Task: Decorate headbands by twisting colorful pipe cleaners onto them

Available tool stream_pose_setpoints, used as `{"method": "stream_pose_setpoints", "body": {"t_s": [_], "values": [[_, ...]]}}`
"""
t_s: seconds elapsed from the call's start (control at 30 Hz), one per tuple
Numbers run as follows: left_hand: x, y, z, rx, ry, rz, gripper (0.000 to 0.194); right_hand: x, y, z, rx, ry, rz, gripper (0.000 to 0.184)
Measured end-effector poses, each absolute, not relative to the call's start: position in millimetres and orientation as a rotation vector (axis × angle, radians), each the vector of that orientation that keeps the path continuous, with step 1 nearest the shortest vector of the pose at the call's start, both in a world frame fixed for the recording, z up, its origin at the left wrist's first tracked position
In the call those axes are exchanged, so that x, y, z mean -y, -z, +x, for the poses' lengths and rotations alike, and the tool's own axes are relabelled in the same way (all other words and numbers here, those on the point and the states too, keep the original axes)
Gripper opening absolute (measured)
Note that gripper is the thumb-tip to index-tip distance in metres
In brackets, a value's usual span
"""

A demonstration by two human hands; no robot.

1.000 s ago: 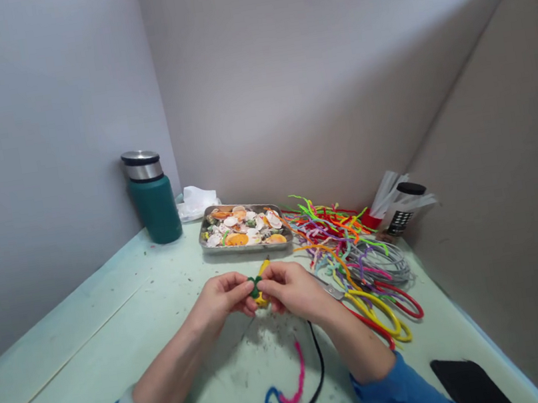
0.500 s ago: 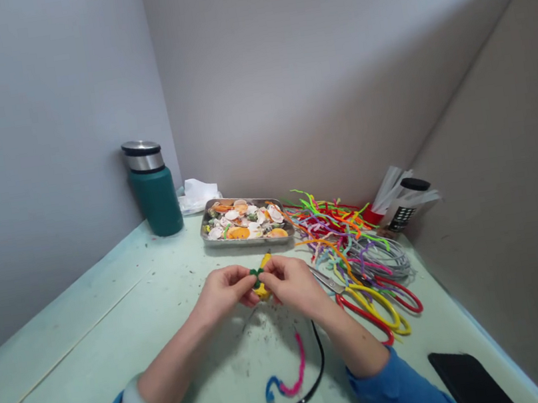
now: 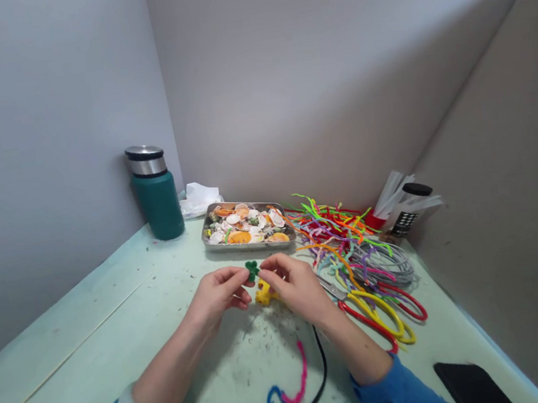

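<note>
A small dark green clover-shaped piece, fuzzy like pipe cleaner, is held up between my two hands above the table. My left hand pinches its left side between thumb and forefinger. At its right edge, the thumb and forefinger of my right hand are closed on it. Just below the right fingers lies a yellow object, partly hidden by that hand, so its kind is unclear. A pink and blue fuzzy pipe cleaner lies curved on the table nearer to me.
A metal tray of shells stands behind my hands. Right of it are heaped pipe cleaners, grey wire and scissors. A green bottle stands back left. A black cord and black phone-like slab lie nearer.
My hands have shifted slightly apart and the green piece is tilted up, showing its lobes more clearly. More of the yellow object's front shows beneath. The view has tipped up slightly.
</note>
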State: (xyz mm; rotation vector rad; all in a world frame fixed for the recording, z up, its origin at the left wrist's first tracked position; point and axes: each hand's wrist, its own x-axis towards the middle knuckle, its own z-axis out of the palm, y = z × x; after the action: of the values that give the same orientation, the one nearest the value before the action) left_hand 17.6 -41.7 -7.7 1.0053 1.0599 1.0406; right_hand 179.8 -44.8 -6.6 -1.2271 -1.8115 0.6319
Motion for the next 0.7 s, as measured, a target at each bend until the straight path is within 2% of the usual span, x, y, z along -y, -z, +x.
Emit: {"method": "stream_pose_setpoints", "body": {"t_s": [0.4,0.5,0.6,0.7], "values": [[40.6,12.0,15.0,-0.921,-0.953,1.039,0.025,44.0,4.6,174.5,1.525,-1.224,-1.209,0.012],[40.0,13.5,13.9,-0.882,-0.94,1.031,0.023,42.8,6.5,173.8,1.504,-1.285,-1.178,0.014],[40.8,13.1,15.0,-0.948,-0.953,1.016,0.027,43.1,8.7,174.8,1.602,-1.089,-1.214,0.013],[41.2,13.3,16.4,-1.042,-0.951,0.96,0.036,45.9,8.6,177.0,1.849,-0.587,-1.206,0.011]]}}
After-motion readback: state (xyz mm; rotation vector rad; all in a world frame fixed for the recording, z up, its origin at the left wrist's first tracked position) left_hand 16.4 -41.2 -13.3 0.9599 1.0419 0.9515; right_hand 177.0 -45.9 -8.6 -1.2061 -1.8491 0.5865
